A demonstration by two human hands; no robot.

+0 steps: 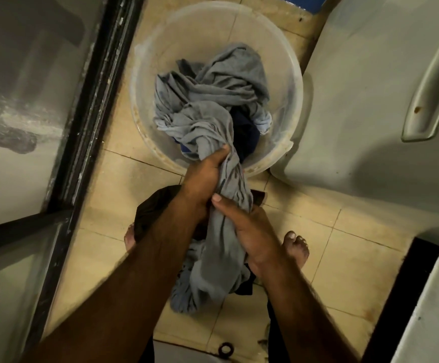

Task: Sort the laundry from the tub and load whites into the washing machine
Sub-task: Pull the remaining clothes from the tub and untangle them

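A translucent round tub [160,48] stands on the tiled floor ahead of me, holding a bunched grey garment [213,100] with dark blue cloth [247,132] under it. The grey garment stretches out of the tub toward me in a twisted rope. My left hand [202,176] grips it at the tub's near rim. My right hand [250,231] grips the same garment lower down, where it hangs above a small pile of dark clothes [158,205] and light blue clothes [184,294] on the floor between my feet.
The grey-white washing machine [370,87] with a long handle [433,90] stands right of the tub. A dark metal door frame [92,100] with glass runs along the left. My bare feet [297,247] stand on beige tiles. A floor drain [225,349] lies near the bottom.
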